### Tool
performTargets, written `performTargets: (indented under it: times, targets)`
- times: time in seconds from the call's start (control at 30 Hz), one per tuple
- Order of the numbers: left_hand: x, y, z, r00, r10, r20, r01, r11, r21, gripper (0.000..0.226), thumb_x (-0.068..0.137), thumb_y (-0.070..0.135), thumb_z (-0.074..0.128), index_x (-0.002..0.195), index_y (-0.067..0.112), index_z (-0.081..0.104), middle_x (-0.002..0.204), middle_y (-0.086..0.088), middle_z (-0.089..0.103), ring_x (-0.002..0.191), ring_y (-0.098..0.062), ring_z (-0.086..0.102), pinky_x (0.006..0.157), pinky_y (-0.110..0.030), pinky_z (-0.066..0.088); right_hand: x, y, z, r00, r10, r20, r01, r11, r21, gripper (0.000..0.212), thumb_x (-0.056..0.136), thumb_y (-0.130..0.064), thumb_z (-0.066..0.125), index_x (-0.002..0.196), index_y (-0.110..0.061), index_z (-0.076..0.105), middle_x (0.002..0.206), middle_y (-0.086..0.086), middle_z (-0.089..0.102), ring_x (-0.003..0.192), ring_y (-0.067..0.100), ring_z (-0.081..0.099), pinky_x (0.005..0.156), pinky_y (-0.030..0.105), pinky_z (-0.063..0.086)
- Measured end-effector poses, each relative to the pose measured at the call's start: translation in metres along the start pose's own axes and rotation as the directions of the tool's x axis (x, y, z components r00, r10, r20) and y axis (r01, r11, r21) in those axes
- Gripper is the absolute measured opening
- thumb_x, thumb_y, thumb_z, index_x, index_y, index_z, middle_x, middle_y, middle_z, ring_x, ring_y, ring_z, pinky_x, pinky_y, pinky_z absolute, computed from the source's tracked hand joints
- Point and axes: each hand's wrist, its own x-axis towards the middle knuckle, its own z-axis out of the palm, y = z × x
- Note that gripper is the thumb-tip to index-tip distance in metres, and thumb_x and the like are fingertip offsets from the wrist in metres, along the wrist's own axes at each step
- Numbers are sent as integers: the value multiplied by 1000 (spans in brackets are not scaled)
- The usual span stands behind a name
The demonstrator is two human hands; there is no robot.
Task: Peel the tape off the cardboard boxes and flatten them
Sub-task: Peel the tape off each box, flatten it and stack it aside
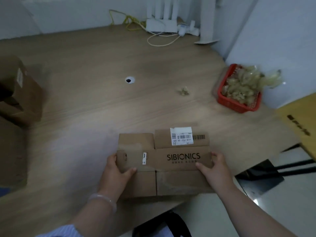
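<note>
A flattened brown cardboard box (171, 165) printed "SIBIONICS" lies near the front edge of the wooden table, flaps spread out, with a white shipping label (181, 135) on its far flap. My left hand (118, 170) grips the box's left end, thumb on top. Over at the opposite end, my right hand (213, 166) holds on the same way. A crumpled wad of peeled tape (183, 91) sits on the table beyond the box.
A red basket (239, 103) heaped with tape scraps stands at the right table edge. Upright cardboard boxes (18, 89) stand at the left. A yellowish box (301, 124) juts in from the right. A router and cables (162, 26) lie at the back, and a cable hole (129, 80) pierces the tabletop.
</note>
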Motion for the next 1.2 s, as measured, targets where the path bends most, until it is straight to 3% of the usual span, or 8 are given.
performTargets:
  times: [0.13, 0.27, 0.33, 0.43, 0.57, 0.77, 0.97, 1.2]
  targets:
    - [-5, 32, 7, 941, 299, 158, -312, 948, 64, 82, 72, 34, 81, 139, 33, 34, 135, 7, 49, 117, -14, 49, 95, -32, 43, -36, 13, -44, 983, -4, -183, 26, 992, 120, 66, 75, -22, 80, 129, -22, 42, 98, -6, 54, 88, 12, 54, 74, 24, 40]
    - [-22, 71, 28, 870, 386, 307, -442, 886, 140, 83, 76, 46, 74, 144, 39, 29, 139, 3, 44, 124, -18, 45, 98, -33, 41, -56, 37, -95, 961, 28, -277, 18, 986, 163, 61, 77, -25, 78, 129, -26, 46, 101, -5, 59, 88, 9, 56, 62, 16, 39]
    - [-34, 92, 44, 831, 418, 367, -503, 847, 173, 81, 77, 53, 69, 144, 43, 24, 135, -1, 44, 120, -21, 47, 96, -36, 44, -66, 52, -123, 950, 23, -311, 32, 985, 171, 65, 76, -26, 78, 133, -27, 46, 105, -9, 58, 90, 5, 54, 65, 13, 39]
    - [-62, 130, 74, 777, 472, 416, -577, 799, 171, 81, 80, 52, 66, 146, 45, 19, 130, -2, 43, 115, -21, 48, 93, -35, 44, -79, 80, -166, 938, 11, -347, 56, 981, 184, 72, 75, -27, 79, 137, -32, 44, 117, -13, 53, 104, 5, 50, 83, 21, 41]
    - [-111, 184, 130, 694, 578, 429, -684, 715, 145, 82, 81, 50, 67, 148, 43, 20, 129, -1, 44, 115, -20, 48, 87, -29, 39, -93, 132, -229, 903, 36, -429, 61, 975, 211, 74, 75, -26, 78, 139, -34, 43, 125, -10, 54, 106, 9, 55, 90, 28, 46]
    - [-199, 243, 244, 597, 629, 498, -737, 676, 31, 85, 80, 52, 66, 149, 42, 17, 138, 1, 43, 119, -19, 47, 97, -32, 41, -108, 222, -350, 851, 86, -517, 57, 965, 255, 73, 77, -21, 77, 140, -33, 43, 123, -11, 57, 107, 9, 58, 85, 22, 43]
    - [-284, 291, 351, 514, 663, 545, -775, 631, -36, 84, 81, 49, 66, 148, 41, 16, 143, 0, 39, 127, -18, 42, 104, -34, 38, -111, 311, -457, 811, 119, -573, 11, 976, 218, 75, 76, -23, 77, 140, -37, 41, 122, -9, 61, 106, 8, 59, 87, 27, 48]
    - [-316, 339, 437, 478, 656, 584, -799, 601, -22, 80, 83, 53, 61, 146, 44, 12, 121, 2, 42, 107, -11, 46, 85, -25, 42, -68, 368, -533, 810, 133, -571, -3, 975, 223, 75, 78, -18, 76, 142, -32, 39, 120, -9, 62, 99, 4, 59, 70, 8, 40]
